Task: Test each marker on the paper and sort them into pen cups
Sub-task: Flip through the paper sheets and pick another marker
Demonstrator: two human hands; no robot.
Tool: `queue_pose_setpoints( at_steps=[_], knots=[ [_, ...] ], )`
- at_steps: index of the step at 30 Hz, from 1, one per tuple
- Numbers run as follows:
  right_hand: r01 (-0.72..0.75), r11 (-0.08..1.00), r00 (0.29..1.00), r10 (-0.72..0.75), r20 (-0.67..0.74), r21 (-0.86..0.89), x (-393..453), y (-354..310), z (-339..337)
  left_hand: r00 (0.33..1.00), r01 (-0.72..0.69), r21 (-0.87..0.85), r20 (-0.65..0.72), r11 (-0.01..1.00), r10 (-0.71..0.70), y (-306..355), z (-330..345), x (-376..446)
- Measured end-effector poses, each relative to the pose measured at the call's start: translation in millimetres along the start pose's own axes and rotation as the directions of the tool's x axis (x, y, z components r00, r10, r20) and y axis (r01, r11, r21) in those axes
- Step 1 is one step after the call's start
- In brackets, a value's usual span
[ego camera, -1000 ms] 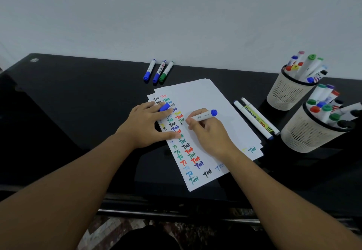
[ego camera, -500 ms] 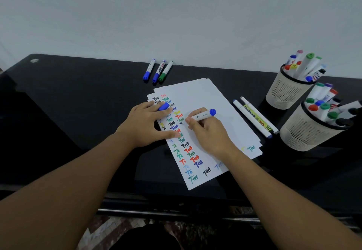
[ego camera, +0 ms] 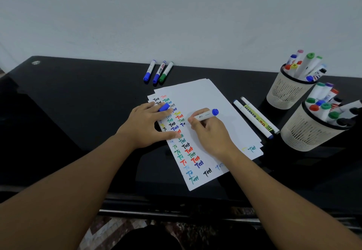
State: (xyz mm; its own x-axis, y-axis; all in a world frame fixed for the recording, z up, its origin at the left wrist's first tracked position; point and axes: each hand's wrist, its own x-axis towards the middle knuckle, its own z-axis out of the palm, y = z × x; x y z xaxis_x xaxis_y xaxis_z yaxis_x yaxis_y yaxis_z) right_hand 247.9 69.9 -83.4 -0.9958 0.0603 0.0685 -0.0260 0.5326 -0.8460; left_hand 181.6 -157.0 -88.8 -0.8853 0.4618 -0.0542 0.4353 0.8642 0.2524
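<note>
My right hand [ego camera: 210,133] grips a white marker with a blue end [ego camera: 206,115], its tip down on the white paper [ego camera: 203,100] beside columns of coloured "Test" words. My left hand [ego camera: 146,125] lies flat on the paper's left edge and pinches a blue marker cap [ego camera: 164,107] between its fingers. Two cream mesh pen cups stand at the right, both holding several markers: the far cup [ego camera: 284,93] and the near cup [ego camera: 305,134].
Three capped markers [ego camera: 158,71], two blue and one green, lie on the black table [ego camera: 78,102] near the wall. Two long white markers [ego camera: 254,118] lie between the paper and the cups. The table's front edge runs just below the paper.
My right hand has shifted the marker tip slightly along the paper, writing. The left hand and the cap stay in place.
</note>
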Motion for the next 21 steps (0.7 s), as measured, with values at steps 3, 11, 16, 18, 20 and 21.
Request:
queue_pose_setpoints(
  at_steps=[3,11,16,18,20,21],
  knots=[
    [-0.01,1.0,1.0,0.01,0.013,-0.007,-0.7,-0.1,0.0,1.0,0.004,0.002,0.002,1.0,-0.004,0.4,-1.3,0.1],
    [-0.017,1.0,1.0,0.017,-0.006,-0.022,-0.3,1.0,-1.0,1.0,0.003,-0.014,0.005,1.0,-0.003,1.6,-1.7,-0.7],
    [-0.014,0.999,1.0,0.015,0.01,-0.04,-1.5,-0.8,-2.1,1.0,0.002,-0.017,0.001,1.0,-0.002,2.7,-3.2,-1.7],
    [-0.017,0.999,1.0,0.018,0.011,-0.031,-2.4,-0.8,-2.7,1.0,0.005,-0.022,0.006,1.0,-0.005,3.6,-3.3,-2.0],
    [-0.016,1.0,1.0,0.016,0.001,-0.006,-2.9,-1.6,-2.7,1.0,0.008,-0.022,0.009,1.0,-0.008,3.6,-3.5,-2.4],
    [-0.013,1.0,1.0,0.013,-0.009,0.005,-2.3,-1.8,-2.7,1.0,0.008,-0.019,0.012,1.0,-0.008,3.4,-3.4,-2.3]
  ],
)
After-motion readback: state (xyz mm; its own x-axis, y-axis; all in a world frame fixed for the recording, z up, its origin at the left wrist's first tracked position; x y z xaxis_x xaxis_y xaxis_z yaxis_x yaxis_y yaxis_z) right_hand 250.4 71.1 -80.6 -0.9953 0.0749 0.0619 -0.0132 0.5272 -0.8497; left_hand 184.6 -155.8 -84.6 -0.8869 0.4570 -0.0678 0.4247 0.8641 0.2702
